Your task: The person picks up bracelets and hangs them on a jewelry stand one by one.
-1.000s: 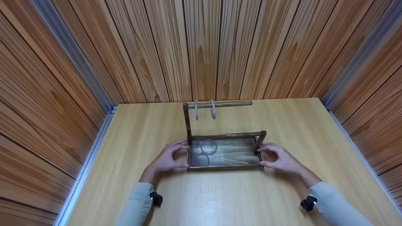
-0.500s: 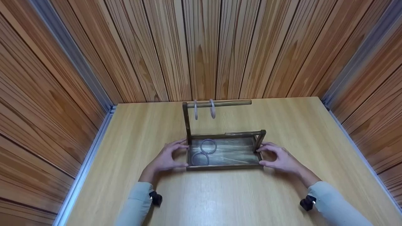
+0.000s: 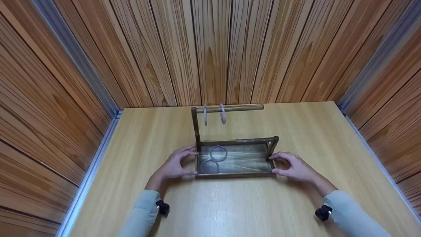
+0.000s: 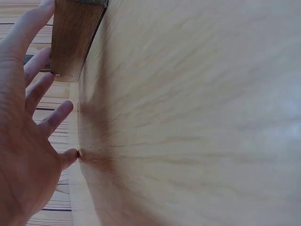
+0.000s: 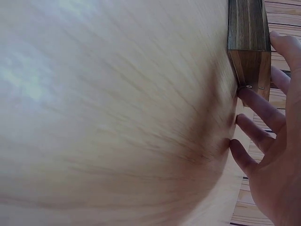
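Observation:
A dark wooden rack point(image 3: 238, 175) with a shallow tray base stands on the table in the head view. Its tall left post carries a bar point(image 3: 245, 108), from which two pale purple rings point(image 3: 223, 114) hang. Two more rings, a rear one point(image 3: 225, 158) and a front one point(image 3: 202, 168), lie in the tray's left part. My left hand point(image 3: 174, 164) touches the tray's left end with thumb and forefinger spread apart. At the right end my right hand point(image 3: 293, 167) does likewise, forefinger near the short post point(image 3: 272, 148). Both wrist views show the other fingers extended, low by the tabletop.
The light wood table point(image 3: 213, 204) ends at a plank wall point(image 3: 217, 59) behind the rack. Plank side walls point(image 3: 42, 115) with metal rails point(image 3: 88, 177) bound it left and right. Each sleeved wrist wears a small black camera point(image 3: 162, 207).

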